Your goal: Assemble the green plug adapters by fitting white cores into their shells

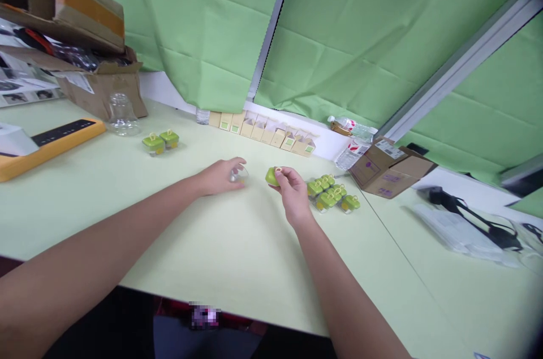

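Note:
Near the middle of the table, my left hand (216, 178) curls around a small clear container (238, 174), thumb and fingers on either side of it. The container's open top faces my right hand (294, 192), which pinches a green lid (272, 176) with a small pale ring on top. A gap separates the lid from the container. Just right of my right hand, several small clear containers with green lids (331, 195) stand close together. Two more lidded containers (160, 142) are at the left, beyond my left forearm.
A row of small cardboard boxes (263, 132) lines the back edge. Plastic bottles (354, 147) and a brown carton (388, 169) stand back right. A glass jar (122, 116), a yellow-edged device (63, 141) and stacked cartons (99, 85) occupy the left. Black cables (479, 220) lie far right.

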`<state>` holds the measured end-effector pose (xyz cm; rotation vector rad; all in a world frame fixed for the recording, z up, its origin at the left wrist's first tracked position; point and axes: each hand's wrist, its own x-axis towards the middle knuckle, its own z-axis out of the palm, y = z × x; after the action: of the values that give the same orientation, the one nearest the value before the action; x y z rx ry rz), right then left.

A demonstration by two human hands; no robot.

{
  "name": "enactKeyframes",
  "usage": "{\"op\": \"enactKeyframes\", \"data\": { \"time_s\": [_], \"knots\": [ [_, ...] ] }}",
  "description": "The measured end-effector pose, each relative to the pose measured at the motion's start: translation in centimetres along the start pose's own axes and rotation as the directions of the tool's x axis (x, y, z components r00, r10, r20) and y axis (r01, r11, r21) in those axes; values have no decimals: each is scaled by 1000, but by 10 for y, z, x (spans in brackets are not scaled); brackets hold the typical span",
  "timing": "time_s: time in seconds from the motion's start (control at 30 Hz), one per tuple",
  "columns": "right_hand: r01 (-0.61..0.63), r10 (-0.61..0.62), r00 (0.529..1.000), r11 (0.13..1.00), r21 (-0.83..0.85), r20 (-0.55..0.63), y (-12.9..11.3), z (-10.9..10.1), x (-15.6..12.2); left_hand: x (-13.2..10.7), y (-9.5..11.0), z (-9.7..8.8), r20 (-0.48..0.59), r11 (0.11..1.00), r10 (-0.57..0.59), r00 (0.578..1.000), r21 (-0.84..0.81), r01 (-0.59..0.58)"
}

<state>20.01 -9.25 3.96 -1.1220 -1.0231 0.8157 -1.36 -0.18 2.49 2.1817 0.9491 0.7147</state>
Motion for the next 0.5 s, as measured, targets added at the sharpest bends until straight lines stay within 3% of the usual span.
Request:
{"op": "enactKeyframes", "data": {
  "time_s": [0.17, 0.5],
  "knots": [
    [143, -115, 980, 975, -171, 162, 0, 8, -5, -7, 32, 24, 133, 992, 125, 983, -47, -120],
    [200, -125, 959, 933, -298, 254, 11, 6, -6, -7, 30, 27, 109, 975, 124, 986, -199, -101]
  ]
}}
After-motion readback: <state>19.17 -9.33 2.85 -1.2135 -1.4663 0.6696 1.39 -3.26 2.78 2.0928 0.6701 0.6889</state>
